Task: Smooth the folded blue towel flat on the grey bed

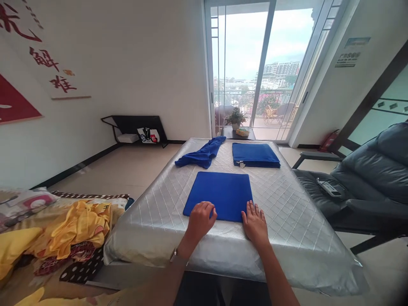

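A folded blue towel (pixel 219 193) lies flat on the silver quilted table cover (pixel 159 212), near the front edge. My left hand (pixel 200 220) rests on the towel's near edge with its fingers curled under. My right hand (pixel 255 223) lies flat at the towel's near right corner, fingers stretched out and together. Farther back, a stack of folded blue towels (pixel 255 154) sits at the right. A crumpled blue towel (pixel 201 154) lies to its left.
A dark recliner chair (pixel 366 178) with a remote on its seat stands to the right. Yellow and patterned bedding (pixel 57 233) lies to the left. A small table with a potted plant (pixel 236 117) stands before the glass balcony door behind the table.
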A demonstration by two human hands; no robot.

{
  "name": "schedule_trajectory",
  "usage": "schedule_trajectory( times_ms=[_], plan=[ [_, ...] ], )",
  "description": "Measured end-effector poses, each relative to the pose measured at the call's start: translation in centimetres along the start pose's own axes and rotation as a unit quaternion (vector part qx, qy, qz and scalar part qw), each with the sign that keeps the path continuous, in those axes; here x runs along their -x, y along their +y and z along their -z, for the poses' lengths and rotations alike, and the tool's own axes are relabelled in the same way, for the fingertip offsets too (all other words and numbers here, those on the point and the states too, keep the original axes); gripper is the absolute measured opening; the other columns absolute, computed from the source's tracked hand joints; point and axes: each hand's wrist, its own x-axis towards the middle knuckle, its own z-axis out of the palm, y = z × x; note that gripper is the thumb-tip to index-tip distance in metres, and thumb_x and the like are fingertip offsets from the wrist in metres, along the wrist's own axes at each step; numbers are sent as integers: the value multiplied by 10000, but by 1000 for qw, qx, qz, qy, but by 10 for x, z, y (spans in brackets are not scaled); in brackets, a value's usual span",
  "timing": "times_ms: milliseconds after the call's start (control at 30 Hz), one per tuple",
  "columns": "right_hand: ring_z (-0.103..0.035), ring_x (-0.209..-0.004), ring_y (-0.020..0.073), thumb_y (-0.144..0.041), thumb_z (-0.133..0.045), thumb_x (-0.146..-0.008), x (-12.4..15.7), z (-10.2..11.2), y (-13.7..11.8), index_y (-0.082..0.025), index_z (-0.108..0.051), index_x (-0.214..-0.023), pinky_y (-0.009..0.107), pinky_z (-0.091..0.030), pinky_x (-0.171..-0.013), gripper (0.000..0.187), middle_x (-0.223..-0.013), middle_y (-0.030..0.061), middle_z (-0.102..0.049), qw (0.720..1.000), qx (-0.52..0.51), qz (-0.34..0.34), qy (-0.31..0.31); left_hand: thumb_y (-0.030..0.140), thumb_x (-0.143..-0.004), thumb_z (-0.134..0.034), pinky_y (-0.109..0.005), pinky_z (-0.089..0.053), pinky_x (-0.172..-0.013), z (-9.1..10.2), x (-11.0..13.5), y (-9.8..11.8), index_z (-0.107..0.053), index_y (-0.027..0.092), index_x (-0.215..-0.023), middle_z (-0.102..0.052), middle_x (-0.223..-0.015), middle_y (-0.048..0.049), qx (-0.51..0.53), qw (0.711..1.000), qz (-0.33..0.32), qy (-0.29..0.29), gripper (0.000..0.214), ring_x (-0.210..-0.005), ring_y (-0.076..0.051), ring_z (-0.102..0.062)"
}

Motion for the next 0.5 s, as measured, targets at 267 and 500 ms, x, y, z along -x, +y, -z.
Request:
schedule_trajectory(
  times_ms=[267, 500],
  plan=[
    [-143, -1519, 247, -238, -249, -994, 1, 0, 3, -133, -245, -1579, 437, -119, -1218, 594, -1647, 60, -200, 999, 34, 20, -11, 481, -1056, -266, -418, -288, -1188, -90, -54, 75, -432, 156, -1475, -438, -1542, -100, 71, 974, -121, -178, 555, -1450, -221, -351],
    [-159, -1516, 246, -307, -227, -1011, 1, 1, 1, -117, -252, -1576, 433, -109, -1219, 597, -1646, 84, -202, 1000, 7, 8, -2, 577, -1031, -141, -430, -171, -1233, -105, -35, 48, -276, 187, -1564, -273, -1620, -57, 33, 962, -60, -266, 674, -1509, -205, -197]
  ],
)
